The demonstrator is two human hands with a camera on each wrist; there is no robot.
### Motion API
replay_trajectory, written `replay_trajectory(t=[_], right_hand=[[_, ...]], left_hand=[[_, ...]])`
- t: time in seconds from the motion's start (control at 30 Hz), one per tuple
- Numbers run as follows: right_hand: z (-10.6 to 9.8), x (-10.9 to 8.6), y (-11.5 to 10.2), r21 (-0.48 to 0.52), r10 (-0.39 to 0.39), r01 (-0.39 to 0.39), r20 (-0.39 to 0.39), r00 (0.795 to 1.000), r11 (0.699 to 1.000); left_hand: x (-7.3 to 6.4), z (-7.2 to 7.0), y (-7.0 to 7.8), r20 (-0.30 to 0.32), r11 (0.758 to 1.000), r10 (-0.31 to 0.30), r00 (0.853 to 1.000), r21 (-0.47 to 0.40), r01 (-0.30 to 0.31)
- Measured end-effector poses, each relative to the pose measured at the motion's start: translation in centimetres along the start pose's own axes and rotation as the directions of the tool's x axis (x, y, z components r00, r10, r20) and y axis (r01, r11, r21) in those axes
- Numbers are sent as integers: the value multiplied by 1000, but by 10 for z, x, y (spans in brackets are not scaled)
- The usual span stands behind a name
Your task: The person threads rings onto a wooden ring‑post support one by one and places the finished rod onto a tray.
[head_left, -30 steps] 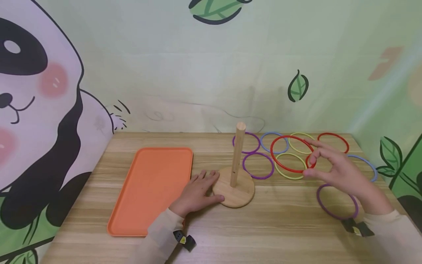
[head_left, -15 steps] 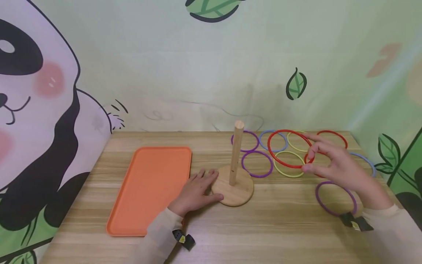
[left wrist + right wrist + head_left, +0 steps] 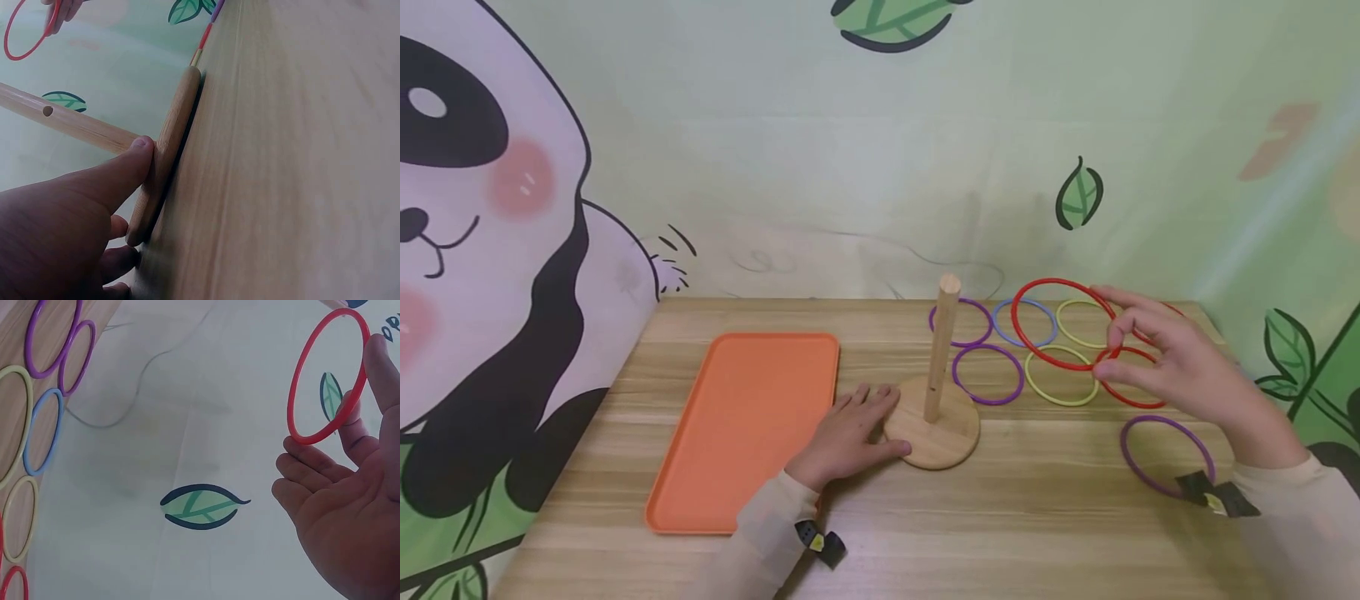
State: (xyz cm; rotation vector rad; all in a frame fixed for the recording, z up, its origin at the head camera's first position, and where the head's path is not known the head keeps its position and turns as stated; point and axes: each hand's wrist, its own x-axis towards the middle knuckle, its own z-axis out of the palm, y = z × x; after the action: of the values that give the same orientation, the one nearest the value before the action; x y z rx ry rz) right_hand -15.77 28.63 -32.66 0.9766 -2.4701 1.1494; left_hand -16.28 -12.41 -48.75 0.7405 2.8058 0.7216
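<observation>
My right hand (image 3: 1195,371) pinches the right side of a thin red ring (image 3: 315,437) between thumb and fingers. The ring is held up, tilted, above other rings toward the back of the table. A wooden stand has a round base (image 3: 955,442) and one upright post (image 3: 942,350); no ring is on the post. At the base's left edge rests my left hand (image 3: 846,442), its fingers straight and spread. In the left wrist view, the left thumb (image 3: 140,150) touches the top of the base near the post, and the other fingertips are at the rim.
An orange tray (image 3: 745,417) lies left of the stand, partly behind the left forearm. Several purple, yellow, blue and red rings lie flat at the back right. One purple ring (image 3: 1123,448) lies nearer the front, below the right hand. A printed wall cloth stands behind the table.
My right hand has lifted the red ring a little higher, uncovering more of the red ring lying beneath. The left hand and the stand have stayed in place.
</observation>
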Motion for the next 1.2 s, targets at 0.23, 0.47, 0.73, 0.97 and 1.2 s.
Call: replay_trajectory(t=[0.23,0.47,0.73,0.97,1.2], right_hand=[[-5,7,-4,-69,-43,41,-25,999,997],[-13,11,-16,-61,36,-38,-31,999,997],[-18,17,-25,-87,21,-24,-41,999,996],[-18,26,-29,-78,11,-14,-39,999,997],[-17,34,-32,-87,-16,13,-30,999,996]], left_hand=[[1,0,0,-6,1000,0,1000,-5,-1],[0,-1,1,-3,1000,-2,1000,-7,2],[-1,-2,1,-3,1000,-5,1000,-6,5],[0,-1,-2,-7,1000,-9,1000,0,9],[0,0,-2,-2,1000,2,1000,4,-2]])
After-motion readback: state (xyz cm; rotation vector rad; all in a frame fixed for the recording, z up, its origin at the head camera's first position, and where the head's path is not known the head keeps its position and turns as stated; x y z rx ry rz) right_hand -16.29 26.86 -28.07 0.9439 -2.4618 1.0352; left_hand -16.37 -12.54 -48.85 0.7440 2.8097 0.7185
